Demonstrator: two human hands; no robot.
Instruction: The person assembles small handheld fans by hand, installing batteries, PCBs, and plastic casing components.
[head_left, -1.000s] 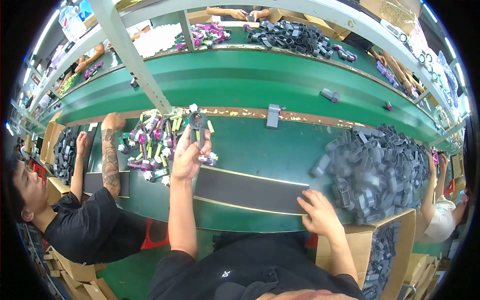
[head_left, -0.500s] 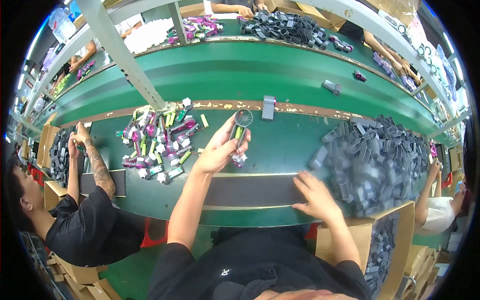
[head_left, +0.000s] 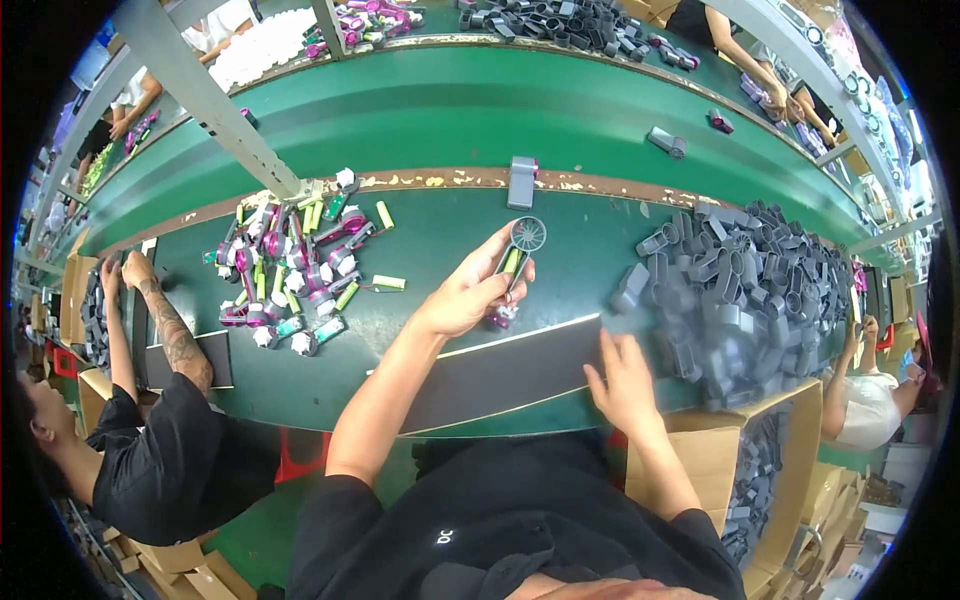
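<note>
My left hand (head_left: 475, 290) is closed around a grey plastic housing (head_left: 528, 234) with a round spoked end, held upright above the table. A green cylindrical cell shows inside it, and a magenta part peeks out below my fingers. A flat dark board (head_left: 510, 372) with pale edges lies slanted on the green table in front of me. At the board's right end rests my right hand (head_left: 625, 385), fingers apart, holding nothing; its thumb and fingertips touch or nearly touch the edge.
To the left lies a pile of magenta-and-grey assemblies with green cells (head_left: 290, 270). Grey housings (head_left: 740, 280) are heaped at right, above an open cardboard box (head_left: 690, 465). One grey housing (head_left: 522, 182) sits on the far ledge. A metal post (head_left: 215, 105) rises at left; a co-worker (head_left: 165, 440) sits nearby.
The dark board has turned from level to slanted, its right end now farther away. My left hand has shifted slightly right with the housing. The whole view has moved a little.
</note>
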